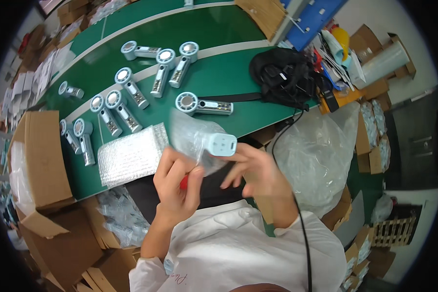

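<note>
A light-blue handheld fan [221, 144] sits mostly inside a clear plastic bag [192, 134], its handle end sticking out toward the right. My left hand [176, 180] pinches the bag's near edge, and a small red thing [183, 182] shows between its fingers, too hidden to name. Slightly blurred, my right hand [258, 170] is beside the handle end with its fingers spread; one fingertip seems to touch the underside. Beyond the bag, another fan [214, 106] lies on the green table [228, 29]. A stack of silvery bubble bags [131, 153] rests left of my left hand.
Several more fans [131, 87] lie across the table's left and middle. A black bag [282, 75] with a strap sits at the right. Cardboard boxes [46, 155] stand at the left, and a large clear plastic sack [316, 155] is on the right. A black cable [301, 219] hangs past my right arm.
</note>
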Tool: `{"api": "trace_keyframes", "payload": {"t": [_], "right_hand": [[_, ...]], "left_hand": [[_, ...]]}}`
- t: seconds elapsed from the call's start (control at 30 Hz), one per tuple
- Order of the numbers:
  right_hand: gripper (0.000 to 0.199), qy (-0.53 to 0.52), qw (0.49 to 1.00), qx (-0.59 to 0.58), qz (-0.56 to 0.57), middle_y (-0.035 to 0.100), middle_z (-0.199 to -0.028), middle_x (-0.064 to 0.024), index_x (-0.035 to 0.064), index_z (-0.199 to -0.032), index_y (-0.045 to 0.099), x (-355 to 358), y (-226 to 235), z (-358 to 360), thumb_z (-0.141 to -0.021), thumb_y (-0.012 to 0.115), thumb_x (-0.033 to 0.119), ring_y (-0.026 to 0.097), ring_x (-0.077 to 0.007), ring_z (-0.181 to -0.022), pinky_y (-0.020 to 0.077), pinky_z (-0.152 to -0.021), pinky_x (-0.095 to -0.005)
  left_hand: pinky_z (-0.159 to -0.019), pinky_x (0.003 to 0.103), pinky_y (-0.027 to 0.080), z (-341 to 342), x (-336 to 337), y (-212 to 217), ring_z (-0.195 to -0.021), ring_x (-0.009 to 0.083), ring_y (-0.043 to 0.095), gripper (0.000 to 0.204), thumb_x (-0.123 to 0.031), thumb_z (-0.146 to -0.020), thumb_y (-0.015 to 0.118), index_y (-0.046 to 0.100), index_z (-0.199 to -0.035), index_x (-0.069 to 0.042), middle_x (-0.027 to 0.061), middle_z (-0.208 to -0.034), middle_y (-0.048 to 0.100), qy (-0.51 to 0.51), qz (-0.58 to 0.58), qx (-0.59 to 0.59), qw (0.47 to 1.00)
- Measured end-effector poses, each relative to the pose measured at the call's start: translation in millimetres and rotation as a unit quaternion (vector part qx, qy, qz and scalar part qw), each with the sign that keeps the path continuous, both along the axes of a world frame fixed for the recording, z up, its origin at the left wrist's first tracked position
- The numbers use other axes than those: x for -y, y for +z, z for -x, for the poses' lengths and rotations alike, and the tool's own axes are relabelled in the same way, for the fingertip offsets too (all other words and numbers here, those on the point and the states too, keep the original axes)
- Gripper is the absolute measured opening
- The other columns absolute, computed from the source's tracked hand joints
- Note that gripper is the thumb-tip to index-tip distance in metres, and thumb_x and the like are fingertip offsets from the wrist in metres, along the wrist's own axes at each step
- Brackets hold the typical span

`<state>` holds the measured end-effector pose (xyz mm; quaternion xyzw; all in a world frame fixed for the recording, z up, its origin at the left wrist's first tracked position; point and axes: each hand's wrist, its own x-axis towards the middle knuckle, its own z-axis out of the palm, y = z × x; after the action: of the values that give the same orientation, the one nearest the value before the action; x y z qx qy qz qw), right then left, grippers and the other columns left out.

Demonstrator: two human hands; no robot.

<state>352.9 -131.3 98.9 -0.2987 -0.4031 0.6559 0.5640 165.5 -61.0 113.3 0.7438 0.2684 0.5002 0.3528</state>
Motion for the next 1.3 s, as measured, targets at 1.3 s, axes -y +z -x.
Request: {"api": "trace_keyframes", "payload": {"t": [1.3], "right_hand": [[0.026, -0.413, 0.800, 0.408, -0.152, 0.066, -0.075, -0.0063, 0.0033, -0.123, 0.060, -196.9, -6.8, -81.4, -0.098, 0.054, 0.007, 0.052, -0.0078, -0.053, 0.0409, -0.049, -0.0188]], "left_hand": [[-0.058, 0.038, 0.042, 107.7, -53.4, -105.4, -0.060, 0.0287, 0.052, 0.018, -0.012, -0.084, 0.066, 0.057, -0.073, -0.002, 0.0078, -0.071, 0.052, 0.184, 0.121, -0.227, 0.949]]}}
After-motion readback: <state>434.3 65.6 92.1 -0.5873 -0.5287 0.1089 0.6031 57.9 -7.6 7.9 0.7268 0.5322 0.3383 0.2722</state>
